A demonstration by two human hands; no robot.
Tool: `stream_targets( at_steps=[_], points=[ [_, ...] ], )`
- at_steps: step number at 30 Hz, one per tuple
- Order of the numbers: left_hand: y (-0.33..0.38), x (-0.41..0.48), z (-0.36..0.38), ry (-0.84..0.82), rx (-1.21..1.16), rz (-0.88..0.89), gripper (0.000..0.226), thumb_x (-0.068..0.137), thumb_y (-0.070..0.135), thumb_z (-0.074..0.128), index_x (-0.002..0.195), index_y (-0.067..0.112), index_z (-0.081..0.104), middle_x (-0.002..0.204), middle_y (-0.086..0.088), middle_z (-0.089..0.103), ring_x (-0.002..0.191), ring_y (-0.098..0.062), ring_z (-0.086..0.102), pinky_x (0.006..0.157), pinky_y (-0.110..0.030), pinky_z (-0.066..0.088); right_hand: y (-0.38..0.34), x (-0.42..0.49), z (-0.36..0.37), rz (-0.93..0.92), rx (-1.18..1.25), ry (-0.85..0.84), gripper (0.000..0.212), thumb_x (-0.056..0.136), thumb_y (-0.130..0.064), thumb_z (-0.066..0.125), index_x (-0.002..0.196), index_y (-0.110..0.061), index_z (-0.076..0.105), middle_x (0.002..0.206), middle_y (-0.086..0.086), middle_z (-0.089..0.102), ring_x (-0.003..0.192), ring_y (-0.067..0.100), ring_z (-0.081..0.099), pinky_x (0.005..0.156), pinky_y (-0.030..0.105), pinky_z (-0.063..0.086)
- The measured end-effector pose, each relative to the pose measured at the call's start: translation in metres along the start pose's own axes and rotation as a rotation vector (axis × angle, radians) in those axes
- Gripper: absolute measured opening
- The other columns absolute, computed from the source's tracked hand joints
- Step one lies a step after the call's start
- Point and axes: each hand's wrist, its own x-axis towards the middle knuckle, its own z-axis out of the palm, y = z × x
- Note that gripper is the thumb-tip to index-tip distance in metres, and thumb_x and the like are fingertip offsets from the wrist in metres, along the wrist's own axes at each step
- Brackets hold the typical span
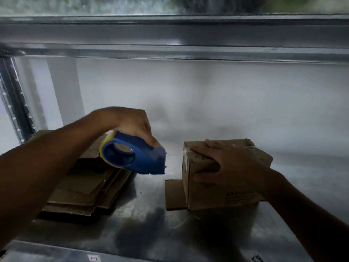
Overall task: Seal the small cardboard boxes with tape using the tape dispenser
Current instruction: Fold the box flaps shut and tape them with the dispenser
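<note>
Left hand [135, 127] curled over the blue tape dispenser [139, 159], up above the flattened cardboard stack [85, 188], right hand [228, 163] spread flat atop the small cardboard box [207, 193], thumb down its front, box on the metal shelf [151, 224]

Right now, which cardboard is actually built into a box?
The cardboard box under the right hand, right of the blue tape dispenser. The other cardboard lies flattened in a stack on the left.
</note>
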Motion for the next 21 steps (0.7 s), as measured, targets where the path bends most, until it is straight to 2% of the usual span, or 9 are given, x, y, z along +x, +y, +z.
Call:
stream_targets(
  at_steps=[3,6,8,10,12,14,16,19,21],
  points=[
    [-0.004,-0.016,-0.011,0.098,-0.145,0.077,0.032,0.078,0.062,0.075,0.087,0.032,0.082,0.084,0.013,0.077,0.079,-0.008,0.073,0.075,-0.03,0.057,0.008,0.004,-0.002,-0.022,0.04,0.029,0.088,0.073,-0.094,0.031,0.151,-0.06,0.01,0.167,-0.011,0.015,0.151,0.015,0.024,0.121,0.044,0.021],
    [-0.011,-0.021,0.0,0.178,-0.308,0.114,0.024,0.08,0.054,0.077,0.091,0.033,0.082,0.088,0.01,0.078,0.081,-0.012,0.074,0.077,-0.032,0.058,0.014,0.003,-0.007,-0.043,0.104,0.059,0.081,0.076,-0.093,0.033,0.149,-0.06,0.023,0.16,-0.014,0.035,0.145,0.013,0.036,0.113,0.037,0.026],
    [-0.013,-0.024,0.007,0.214,-0.42,0.138,0.021,0.079,0.05,0.079,0.092,0.034,0.082,0.09,0.009,0.079,0.084,-0.015,0.075,0.081,-0.035,0.059,0.006,0.002,-0.011,-0.024,0.1,0.087,0.07,0.085,-0.081,0.045,0.148,-0.051,0.036,0.149,-0.014,0.05,0.139,0.014,0.042,0.115,0.041,0.024],
    [-0.013,-0.026,0.015,0.253,-0.497,0.172,0.023,0.076,0.048,0.079,0.095,0.034,0.082,0.092,0.01,0.079,0.085,-0.013,0.075,0.084,-0.036,0.058,-0.008,0.002,-0.007,-0.007,0.053,0.149,0.064,0.083,-0.071,0.045,0.14,-0.04,0.047,0.134,-0.012,0.06,0.127,0.015,0.052,0.117,0.048,0.026],
    [-0.013,-0.028,0.026,0.288,-0.556,0.217,0.029,0.073,0.048,0.079,0.098,0.033,0.082,0.094,0.01,0.079,0.087,-0.011,0.075,0.088,-0.037,0.058,-0.02,0.0,0.002,0.015,0.068,0.151,0.065,0.08,-0.067,0.039,0.137,-0.035,0.046,0.134,-0.009,0.058,0.122,0.015,0.052,0.114,0.053,0.031],
    [-0.013,-0.03,0.035,0.331,-0.623,0.254,0.03,0.075,0.043,0.079,0.101,0.03,0.082,0.096,0.008,0.079,0.089,-0.014,0.075,0.091,-0.042,0.059,-0.02,-0.003,0.008,0.032,0.078,0.137,0.07,0.082,-0.063,0.029,0.143,-0.032,0.04,0.147,-0.008,0.049,0.133,0.016,0.045,0.118,0.056,0.025],
    [-0.015,-0.031,0.043,0.368,-0.657,0.288,0.029,0.076,0.04,0.079,0.103,0.028,0.082,0.095,0.006,0.079,0.089,-0.016,0.076,0.092,-0.045,0.059,-0.015,-0.006,0.012,0.031,0.104,0.185,0.067,0.085,-0.055,0.025,0.146,-0.029,0.04,0.151,-0.006,0.047,0.137,0.017,0.043,0.121,0.056,0.021],
    [-0.018,-0.032,0.05,0.409,-0.684,0.321,0.038,0.07,0.051,0.081,0.102,0.03,0.082,0.096,0.007,0.079,0.089,-0.015,0.076,0.09,-0.044,0.06,-0.008,-0.015,0.016,0.015,0.28,0.294,0.054,0.087,-0.041,0.032,0.136,-0.028,0.052,0.13,-0.007,0.062,0.114,0.014,0.057,0.108,0.047,0.039],
    [-0.018,-0.034,0.053,0.431,-0.715,0.365,0.052,0.061,0.066,0.081,0.101,0.033,0.081,0.097,0.008,0.079,0.09,-0.013,0.076,0.087,-0.037,0.062,-0.006,-0.019,0.021,0.021,0.394,0.37,0.041,0.093,-0.045,0.037,0.12,-0.026,0.061,0.108,-0.01,0.067,0.096,0.008,0.059,0.093,0.041,0.048]
  ],
)
